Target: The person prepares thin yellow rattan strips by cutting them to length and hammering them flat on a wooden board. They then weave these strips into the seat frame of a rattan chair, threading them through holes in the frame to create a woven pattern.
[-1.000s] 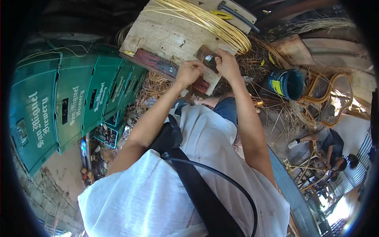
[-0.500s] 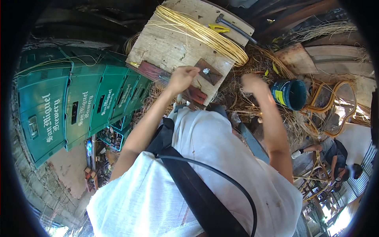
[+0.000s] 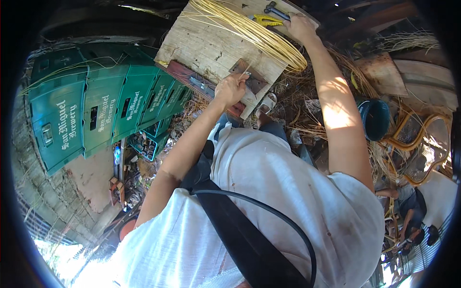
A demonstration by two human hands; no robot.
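- The desk [image 3: 201, 48], a rough wooden board, sits tilted over a floor littered with dry strands; judged unstable, so pressure at its near edge could tip it and spill everything on it.
- The bundle of yellow rattan strands [image 3: 254, 31] lies loose across the desk, its looped end near the edge; a tug on one strand could drag the whole bundle off.
- The left hand [image 3: 231, 89] is closed narrowly, pinching a single thin strand at the small metal plate [image 3: 248, 79] on the desk's near edge. A slip there could snap the strand or scrape the fingers on the plate.
- The right hand [image 3: 300, 26] reaches far across toward the yellow-handled pliers [image 3: 266, 20]; whether it grips anything cannot be told. The long reach risks knocking the tools off the far edge.
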